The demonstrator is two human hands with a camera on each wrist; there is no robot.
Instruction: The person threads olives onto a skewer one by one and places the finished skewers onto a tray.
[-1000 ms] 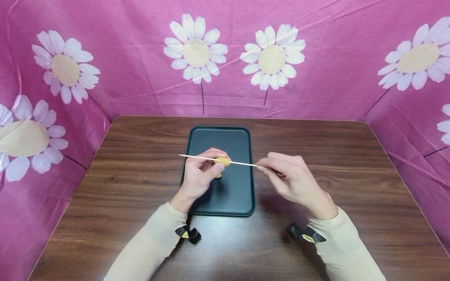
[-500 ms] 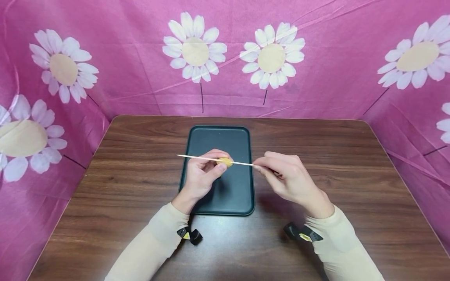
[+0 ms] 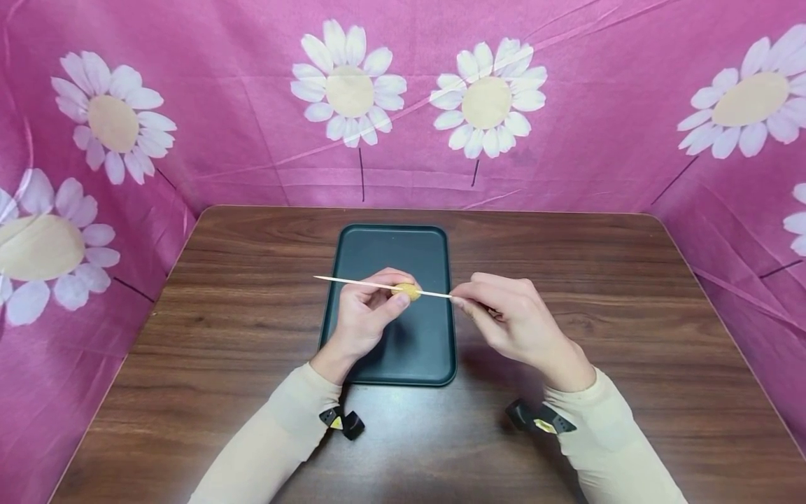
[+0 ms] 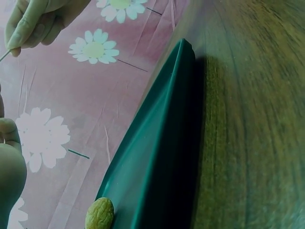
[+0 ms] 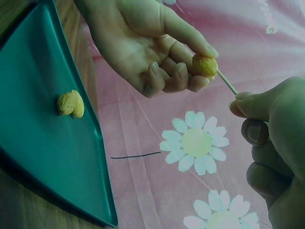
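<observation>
In the head view, my left hand (image 3: 362, 315) pinches a small yellow-brown wrinkled lump (image 3: 406, 292) between thumb and fingers. A thin pale wooden skewer (image 3: 352, 281) runs through this lump, its pointed tip sticking out far to the left. My right hand (image 3: 516, 315) pinches the skewer's right end, a short way from the lump. The right wrist view shows the held lump (image 5: 205, 65) and the short stretch of skewer (image 5: 227, 82) between both hands. Beneath the hands lies a dark green tray (image 3: 393, 245). Two similar lumps (image 5: 66, 103) touch each other on it.
The tray sits on a brown wooden table (image 3: 252, 259). A pink cloth with white daisies (image 3: 409, 175) stands along the table's back and sides. A small black camera device (image 3: 343, 422) is strapped at each wrist.
My right hand has moved slightly left with the skewer, while the left hand and lump have shifted slightly right. The lump now sits nearer the skewer's right end.
</observation>
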